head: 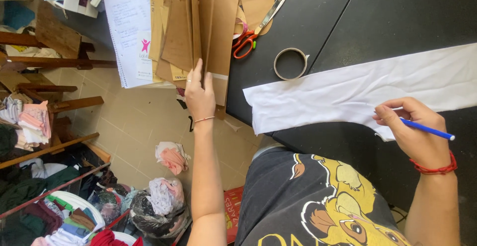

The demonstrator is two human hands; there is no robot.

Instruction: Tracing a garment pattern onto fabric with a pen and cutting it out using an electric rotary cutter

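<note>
Left hand point(199, 94): reaching out past the desk's edge, fingers pressed together onto a brown cardboard pattern piece point(218, 27), thumb on one face and the other fingers behind, pinching it.
Cardboard pattern piece: hanging in a bunch with other brown cardboard patterns point(174, 27) just off the edge of the desk point(397, 12), over the tiled floor point(134, 122).
Right hand point(412, 129): resting at the near edge of the desk, fingers closed around a blue pen point(427, 129), a red cord bracelet point(437, 167) sitting at the wrist.
Blue pen: lying slantwise in the right hand's grip, its tip end hidden inside the fingers, touching or just above the cloth, hard to tell which.
White fabric strip point(357, 89): stretching flat along the black desk, one short end lying near the desk's edge, wrinkled.
Tape roll point(290, 63): lying flat on the desk just beside the strip's end, apart from both hands.
Scissors point(256, 27): red-handled, lying at the desk's edge beside the hanging patterns.
Notebook point(130, 32): spiral-bound, lying open next to the patterns.
Floor: carrying heaps of cloth scraps point(164, 201).
</note>
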